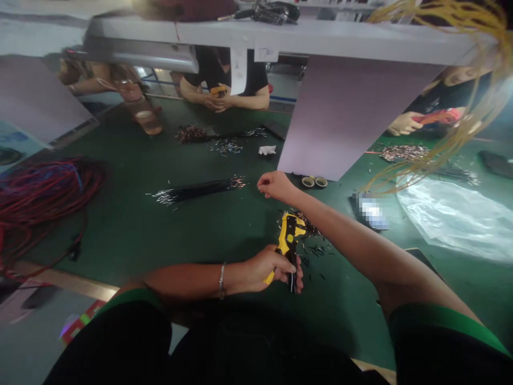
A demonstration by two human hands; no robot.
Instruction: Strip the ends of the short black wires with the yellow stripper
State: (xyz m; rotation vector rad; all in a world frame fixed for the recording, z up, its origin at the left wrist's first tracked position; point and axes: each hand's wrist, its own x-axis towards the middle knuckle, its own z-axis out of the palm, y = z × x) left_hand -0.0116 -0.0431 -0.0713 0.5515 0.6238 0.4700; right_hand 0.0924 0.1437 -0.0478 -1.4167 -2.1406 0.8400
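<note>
My left hand [276, 268] is wrapped round the handles of a yellow and black wire stripper [289, 235], its head pointing away from me. Ahead of it, my right hand [276, 185] is held over the table with thumb and fingers drawn together; whatever is between them, if anything, cannot be made out. Just left of those fingertips lies a bundle of black wires [196, 189], copper ends to the right and silvery ends to the left. Beside the stripper's head is a pile of short wire pieces and black scraps [310, 227], partly hidden by my right forearm.
Red and blue cable coils [48, 198] fill the left side. Two tape rolls [315, 182] sit by an upright panel [344, 112]. A phone [368, 211] and plastic bag [452, 214] lie right. Yellow wires [476, 123] hang from the shelf [340, 43]. Co-workers hold tools opposite.
</note>
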